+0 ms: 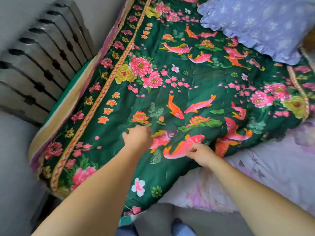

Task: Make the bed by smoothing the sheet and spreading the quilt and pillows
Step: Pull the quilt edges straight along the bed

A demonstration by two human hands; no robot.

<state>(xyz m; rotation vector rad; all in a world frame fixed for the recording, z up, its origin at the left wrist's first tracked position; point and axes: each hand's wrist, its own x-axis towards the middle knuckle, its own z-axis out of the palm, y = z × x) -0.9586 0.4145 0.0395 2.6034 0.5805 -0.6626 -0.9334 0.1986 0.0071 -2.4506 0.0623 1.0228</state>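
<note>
A dark green quilt (187, 79), printed with pink fish and peonies, is spread over most of the bed, its near right edge lying diagonally so that the pale floral sheet (272, 164) is left bare at the lower right. A lilac ruffled pillow (255, 24) rests on the quilt at the far right. The left hand (138, 137) is laid on the quilt with fingers curled downward, seemingly pressing or bunching the fabric; whether cloth is pinched cannot be told. The right hand (200, 155) is closed loosely at the quilt's edge, apparently nipping the hem between thumb and fingers.

The step in hand is judged to be drawing the quilt across. It is best done by lifting the edge slightly and pulling towards the bare sheet with both hands evenly, so that ridges are not dragged in.

The foot and far side of the bed are cut off. The radiator (39, 62) at left is blurred, and the fingertips of both hands are hidden.
</note>
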